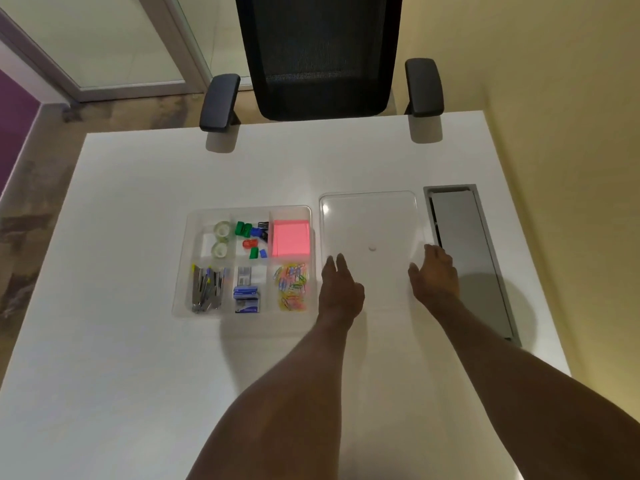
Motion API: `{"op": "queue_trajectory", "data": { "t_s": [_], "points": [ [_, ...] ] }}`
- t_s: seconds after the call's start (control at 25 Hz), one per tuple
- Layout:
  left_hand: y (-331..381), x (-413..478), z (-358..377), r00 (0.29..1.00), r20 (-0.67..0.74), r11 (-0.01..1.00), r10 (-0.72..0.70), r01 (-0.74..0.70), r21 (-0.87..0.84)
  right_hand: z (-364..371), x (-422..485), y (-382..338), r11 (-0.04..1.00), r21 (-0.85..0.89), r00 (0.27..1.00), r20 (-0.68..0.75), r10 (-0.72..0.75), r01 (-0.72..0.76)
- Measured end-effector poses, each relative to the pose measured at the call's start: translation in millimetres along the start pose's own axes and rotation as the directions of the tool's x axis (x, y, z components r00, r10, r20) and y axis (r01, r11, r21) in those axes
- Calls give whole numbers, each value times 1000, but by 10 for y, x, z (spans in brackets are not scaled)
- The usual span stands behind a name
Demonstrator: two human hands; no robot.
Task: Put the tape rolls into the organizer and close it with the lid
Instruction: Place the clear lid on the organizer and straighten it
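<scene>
Two tape rolls [221, 239] sit inside the clear organizer [180, 271] — its lid [369, 220] lies beside it on the bench [138, 375], left hand [341, 289] and right hand [438, 271] spread open, empty, at its near edges, closing not yet done.

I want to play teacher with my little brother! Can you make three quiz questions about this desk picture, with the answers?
1. True or false: the two tape rolls are already inside the organizer.
2. What lies in the compartment nearest the left hand? A) pens B) coloured paper clips C) pink notes
3. Fill in: the clear lid lies flat on the table, to the ____ of the organizer.

Key
1. True; they sit in the far-left compartment.
2. B, the coloured paper clips.
3. Right. The left hand and the right hand reach for its sides, fingers spread.
</scene>
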State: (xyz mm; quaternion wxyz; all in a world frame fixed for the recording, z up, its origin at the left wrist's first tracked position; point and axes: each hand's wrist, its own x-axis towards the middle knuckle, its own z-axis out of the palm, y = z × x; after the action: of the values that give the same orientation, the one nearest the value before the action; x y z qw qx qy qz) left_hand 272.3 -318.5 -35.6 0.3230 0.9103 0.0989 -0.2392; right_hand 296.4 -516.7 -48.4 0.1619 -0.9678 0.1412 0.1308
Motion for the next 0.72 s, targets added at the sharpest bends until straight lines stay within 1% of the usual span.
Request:
{"op": "queue_trajectory", "data": {
  "t_s": [0.12,0.28,0.44,0.6,0.72],
  "points": [
    [35,149,27,998,-17,998,-69,69,5,36,124,50,999,50,1000,18,-11,10],
    [71,246,69,980,-168,989,-105,120,81,114,186,74,999,42,999,-23,-34,35],
    [87,331,64,974,-140,980,-178,187,59,129,328,59,991,137,999,-36,16,-11],
    [108,391,60,973,-145,976,-180,195,97,130,451,34,983,181,998,-35,49,-42],
    [187,390,40,963,-172,971,-209,225,80,107,487,64,975,213,996,-57,74,-61]
  ]
}}
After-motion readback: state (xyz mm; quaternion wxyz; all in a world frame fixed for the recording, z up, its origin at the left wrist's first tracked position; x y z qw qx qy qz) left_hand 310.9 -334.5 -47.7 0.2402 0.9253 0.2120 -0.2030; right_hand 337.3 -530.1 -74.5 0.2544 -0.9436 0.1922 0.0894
